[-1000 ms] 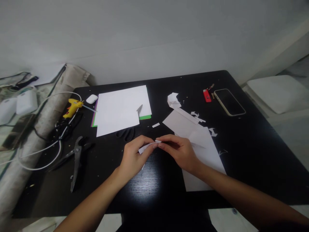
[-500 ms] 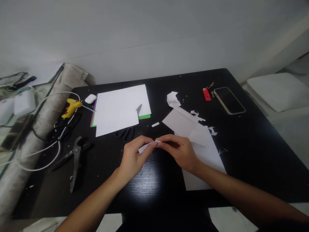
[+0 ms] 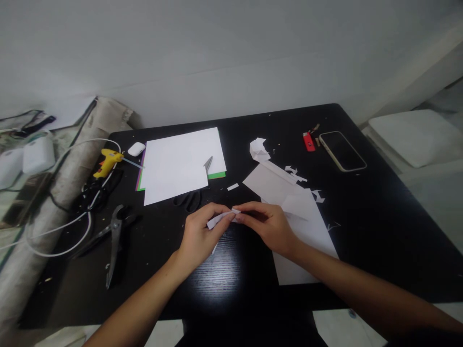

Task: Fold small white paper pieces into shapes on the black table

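Between both hands, above the black table, is a narrow strip of white paper. My left hand pinches it between thumb and fingers, with one end showing over the palm side. At the strip's other end, my right hand grips it with thumb and forefinger, the fingertips of the two hands almost touching. Loose white sheets lie under my right wrist. Just beyond my left hand are scissors, their blades partly covered by a stack of white paper.
On the left lie pliers, a yellow glue gun with a white cable, and a white earbud case. Crumpled paper and several scraps are scattered right of centre. A red lighter and a phone rest at the far right.
Hardly anything differs. Both hands keep their hold on the paper strip, with only a slight shift of the fingertips; the view has moved very slightly.
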Demonstrator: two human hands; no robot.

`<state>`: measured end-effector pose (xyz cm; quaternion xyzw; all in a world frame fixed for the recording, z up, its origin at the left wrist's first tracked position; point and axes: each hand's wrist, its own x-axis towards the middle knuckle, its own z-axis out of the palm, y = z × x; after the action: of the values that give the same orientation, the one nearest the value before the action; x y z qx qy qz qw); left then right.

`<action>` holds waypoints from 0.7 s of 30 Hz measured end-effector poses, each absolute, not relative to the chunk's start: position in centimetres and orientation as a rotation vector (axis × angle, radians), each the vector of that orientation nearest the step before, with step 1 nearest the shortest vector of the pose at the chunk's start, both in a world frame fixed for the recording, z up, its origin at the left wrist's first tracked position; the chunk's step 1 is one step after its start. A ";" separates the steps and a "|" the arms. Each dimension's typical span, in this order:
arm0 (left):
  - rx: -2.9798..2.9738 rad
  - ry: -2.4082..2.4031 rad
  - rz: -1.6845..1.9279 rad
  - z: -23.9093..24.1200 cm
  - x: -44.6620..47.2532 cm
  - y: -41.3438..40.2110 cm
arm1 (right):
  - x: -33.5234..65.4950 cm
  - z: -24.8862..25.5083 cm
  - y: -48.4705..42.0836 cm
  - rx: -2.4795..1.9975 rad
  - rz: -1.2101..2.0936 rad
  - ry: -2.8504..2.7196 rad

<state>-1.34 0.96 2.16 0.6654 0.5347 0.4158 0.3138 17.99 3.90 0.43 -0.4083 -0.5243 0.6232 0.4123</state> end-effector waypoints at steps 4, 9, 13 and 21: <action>1.761 1.399 1.096 2.1 -1.4 0.9 | 18.0 0.6 3.9 -1.034 1.577 -1.303; 1.759 1.392 1.094 2.0 -1.3 0.9 | 17.9 0.7 3.8 -1.041 1.557 -1.301; 1.751 1.392 1.084 2.0 -1.3 0.9 | 17.9 0.7 3.7 -1.038 1.552 -1.292; 1.696 1.434 1.080 1.7 -1.3 0.6 | 17.8 1.0 3.5 -1.055 1.530 -1.289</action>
<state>-1.28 0.57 1.71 0.6484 0.5483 0.4128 0.3296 17.76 3.54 0.99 -0.4221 -0.5156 0.6121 0.4258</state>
